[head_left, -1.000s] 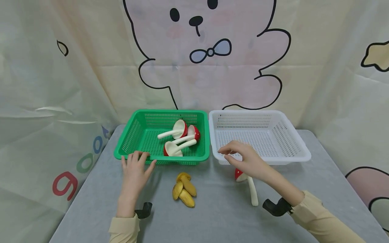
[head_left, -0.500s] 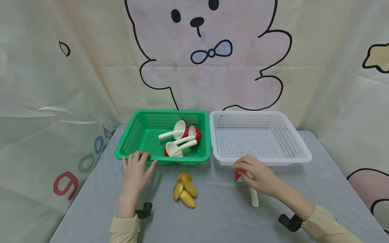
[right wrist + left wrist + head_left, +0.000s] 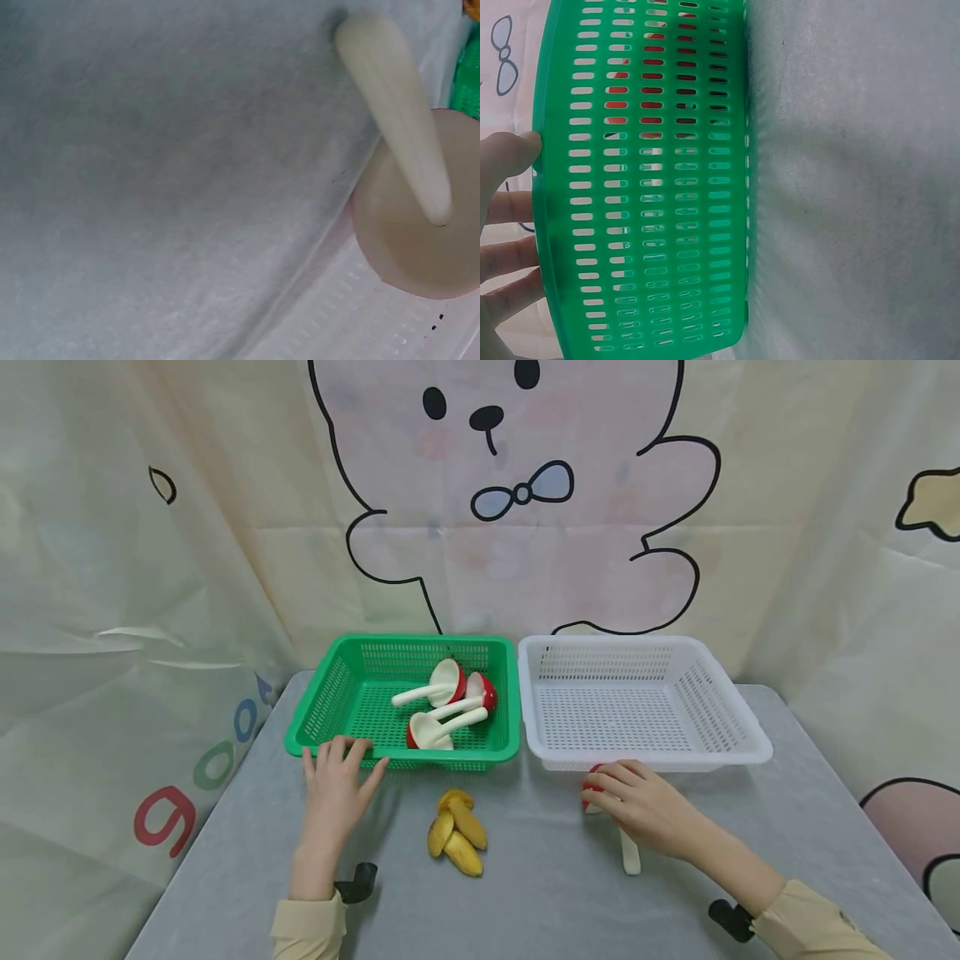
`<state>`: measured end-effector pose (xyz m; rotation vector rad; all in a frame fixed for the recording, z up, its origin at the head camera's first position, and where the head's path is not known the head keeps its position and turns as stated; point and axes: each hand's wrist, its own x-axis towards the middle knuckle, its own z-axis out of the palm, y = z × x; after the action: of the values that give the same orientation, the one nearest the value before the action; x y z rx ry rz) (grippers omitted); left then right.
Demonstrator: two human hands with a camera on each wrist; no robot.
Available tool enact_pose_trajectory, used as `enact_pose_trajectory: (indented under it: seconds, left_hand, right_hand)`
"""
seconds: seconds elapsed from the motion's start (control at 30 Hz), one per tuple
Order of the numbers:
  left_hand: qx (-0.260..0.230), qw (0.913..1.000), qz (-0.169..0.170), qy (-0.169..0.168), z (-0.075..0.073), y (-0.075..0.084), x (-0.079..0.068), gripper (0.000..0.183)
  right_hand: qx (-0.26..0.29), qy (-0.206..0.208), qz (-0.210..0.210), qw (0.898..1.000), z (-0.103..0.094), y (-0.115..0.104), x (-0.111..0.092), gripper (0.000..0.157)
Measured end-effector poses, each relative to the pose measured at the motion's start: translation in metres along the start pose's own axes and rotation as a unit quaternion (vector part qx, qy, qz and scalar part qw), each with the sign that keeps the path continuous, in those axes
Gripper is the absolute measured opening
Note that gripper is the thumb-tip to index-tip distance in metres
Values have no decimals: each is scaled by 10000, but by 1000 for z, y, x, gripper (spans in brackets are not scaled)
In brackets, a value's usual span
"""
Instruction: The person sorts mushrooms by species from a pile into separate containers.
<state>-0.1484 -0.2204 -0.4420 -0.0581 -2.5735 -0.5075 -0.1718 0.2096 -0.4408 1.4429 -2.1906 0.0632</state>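
My left hand [image 3: 335, 789] holds the front rim of a green plastic basket [image 3: 401, 755]. In the left wrist view its thumb [image 3: 517, 154] touches the rim, and the other fingertips are hidden behind it. Inside the basket lie several toy mushrooms with red caps and white stems, such as one nearest the front [image 3: 431, 735]. My right hand [image 3: 648, 810] is over another red-capped toy mushroom [image 3: 630, 856] on the table, its fingers across the cap. The thumb is hidden. In the right wrist view this mushroom's pale stem [image 3: 397, 112] and cap underside show, without fingers.
A white plastic basket [image 3: 645, 755] stands right of the green one, just beyond my right hand. A cluster of yellow toy mushrooms [image 3: 460, 839] lies between my hands on the grey-covered table [image 3: 525, 902]. A printed curtain [image 3: 247, 568] hangs behind.
My right hand has moved down from the white basket's front edge onto the mushroom in front of it. The left hand has kept its place on the green basket's rim.
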Motion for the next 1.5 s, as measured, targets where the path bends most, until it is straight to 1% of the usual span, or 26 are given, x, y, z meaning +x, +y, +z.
enact_pose_trajectory:
  seconds: [0.03,0.17,0.27,0.37,0.53,0.63,0.8,0.93,1.1,1.23,1.3,1.4,1.43,1.5]
  left_hand:
    - [0,10000,-8,-10,0,0,0,32]
    - [5,10000,-41,-47,0,0,0,33]
    - [15,10000,-46,-65,0,0,0,33]
    - [20,10000,-37,-51,0,1,0,32]
    - [26,10000,-14,21,0,1,0,31]
    - [11,10000,3,43,0,1,-1,31]
    - [-11,10000,12,51,1,1,-1,31]
    - [3,10000,8,75,2,0,-1,31]
    - [19,10000,12,95,1,0,-1,30]
    - [25,10000,-2,84,1,0,-1,30]
    - [24,10000,-8,73,1,0,-1,30]
    - [33,10000,-15,55,1,0,-1,30]
    - [32,10000,-15,55,1,0,-1,30]
    - [35,10000,-21,48,1,0,0,30]
  right_hand:
    - [-58,-51,-49,10000,1,0,-1,51]
    - [-278,-177,-193,9993,3,2,-4,55]
    - [-447,-108,-279,9986,7,3,-5,60]
    - [-623,12,-407,9972,10,4,-6,60]
    - [-1039,4,-610,9927,13,7,-8,59]
    - [-1147,28,-651,9913,14,10,-8,56]
    - [-1133,92,-667,9913,15,11,-7,52]
    - [-1017,102,-593,9930,12,10,-5,51]
    - [-548,402,-310,9972,7,5,4,48]
    - [-166,602,-173,9979,1,-2,18,46]
    - [-41,622,-142,9980,-4,-5,24,40]
    - [64,549,-43,9985,-10,-9,34,20]
    - [80,536,-15,9985,-12,-11,38,22]
    - [99,513,81,9986,-16,-13,44,39]
